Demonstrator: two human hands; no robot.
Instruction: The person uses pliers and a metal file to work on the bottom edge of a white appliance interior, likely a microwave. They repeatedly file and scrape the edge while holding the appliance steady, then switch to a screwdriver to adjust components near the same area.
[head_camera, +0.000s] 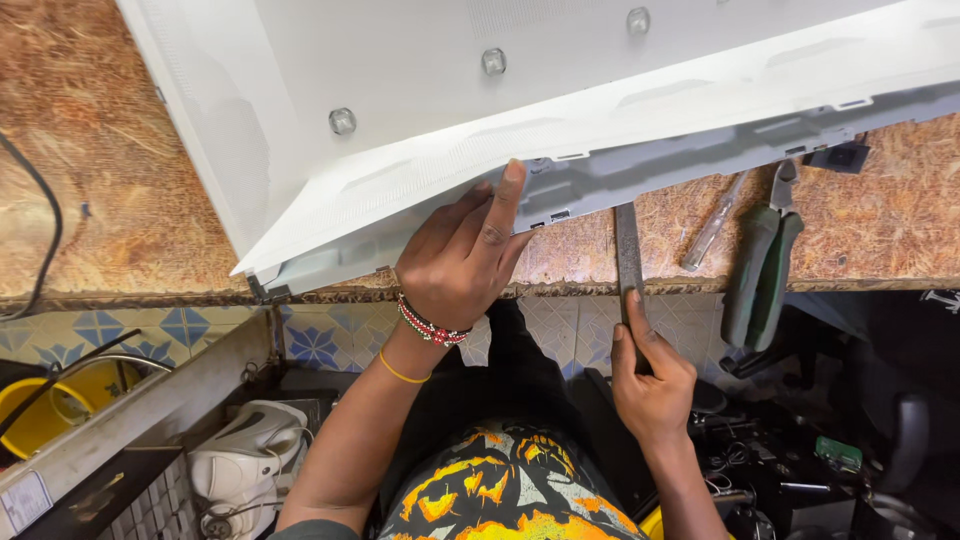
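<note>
- While the left hand (462, 262) presses curled fingers on the lower edge of the white panel (560, 100) at centre, the right hand (650, 375) at five o'clock grips a flat metal blade (629, 250) wedged under that edge.
- Green-handled pliers (762, 268) and a clear-handled screwdriver (712, 225) lie at three o'clock on the chipboard bench (100, 150).
- At eight o'clock sit a yellow tub (40, 410) and a white device (250, 455).
- No labels are readable.
</note>
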